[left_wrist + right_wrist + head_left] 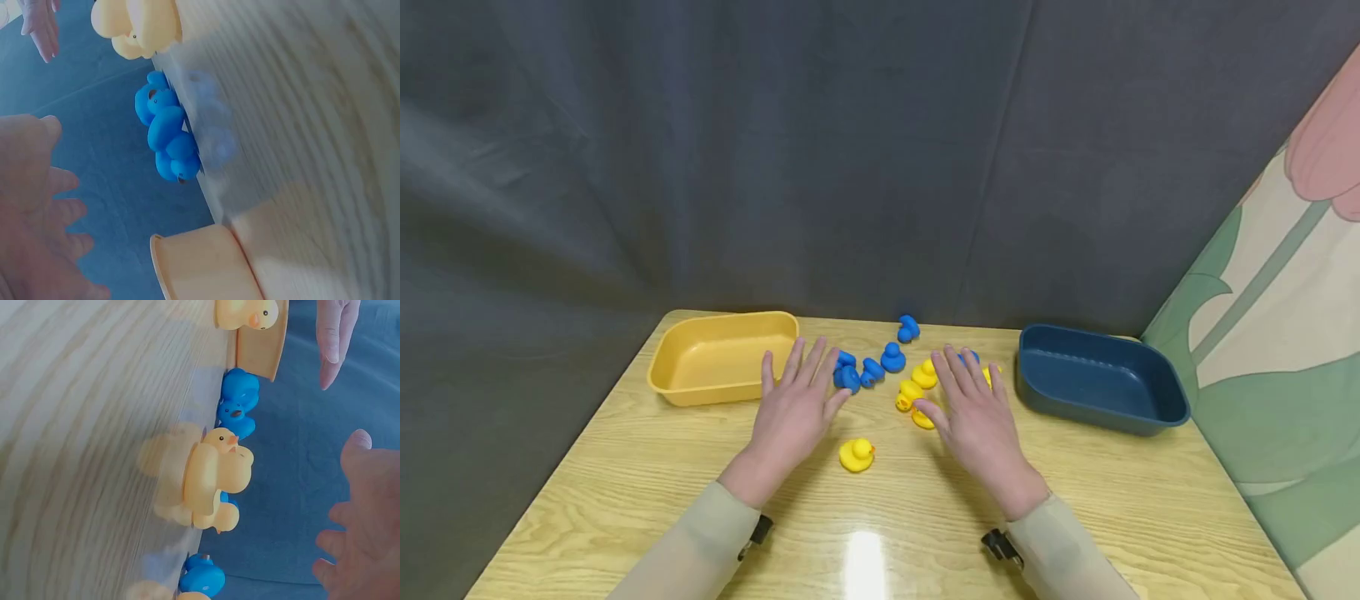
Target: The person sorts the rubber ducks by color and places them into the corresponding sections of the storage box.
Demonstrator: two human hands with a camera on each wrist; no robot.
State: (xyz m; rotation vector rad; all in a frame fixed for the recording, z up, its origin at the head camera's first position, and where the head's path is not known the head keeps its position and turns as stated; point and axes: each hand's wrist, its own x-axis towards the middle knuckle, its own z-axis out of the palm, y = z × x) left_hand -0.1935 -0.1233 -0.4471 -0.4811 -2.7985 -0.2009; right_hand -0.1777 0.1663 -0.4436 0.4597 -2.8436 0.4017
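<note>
My left hand [792,417] hovers over the table with its fingers spread, between the yellow basin and the ducks, holding nothing. My right hand [977,429] is likewise spread above the table, and it partly hides some ducks. Several blue rubber ducks [892,358] lie in a loose group at the middle back; one blue duck [908,328] is close to the table's far edge. Several yellow rubber ducks [925,374] are grouped near my right fingers. Another yellow duck [857,455] sits apart, nearer the front between my hands. The right wrist view shows yellow ducks [215,475] below the right hand.
A yellow basin [722,393] stands at the back left of the wooden table [625,508]. At the back right is a dark blue basin [1097,417]. A dark grey curtain [850,167] hangs behind, and a flower-patterned cloth [1285,400] borders the right side.
</note>
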